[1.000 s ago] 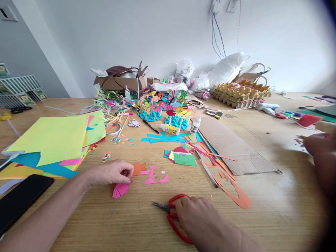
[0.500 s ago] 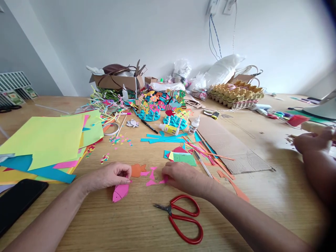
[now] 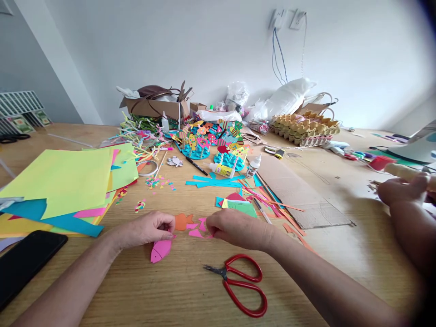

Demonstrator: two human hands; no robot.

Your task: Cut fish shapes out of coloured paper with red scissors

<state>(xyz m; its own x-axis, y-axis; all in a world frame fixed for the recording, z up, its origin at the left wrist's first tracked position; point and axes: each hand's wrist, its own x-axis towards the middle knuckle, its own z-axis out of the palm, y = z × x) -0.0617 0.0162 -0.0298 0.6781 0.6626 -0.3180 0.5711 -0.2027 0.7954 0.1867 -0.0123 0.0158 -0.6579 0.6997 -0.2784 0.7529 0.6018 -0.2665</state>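
Pink fish (image 3: 161, 251); yellow btl lbl (image 3: 223, 170) illegible

Pink fish (image 3: 161, 251) partly hidden by left hand (image 3: 156, 228); phone (image 3: 32, 265) cut off leftward.

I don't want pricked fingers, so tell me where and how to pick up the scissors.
Probably best by the red handles, coming from the right with the right hand. The scissors lie flat, their wide handles toward the right and narrow pointed blades toward the left, so this grip keeps clear of the blades.
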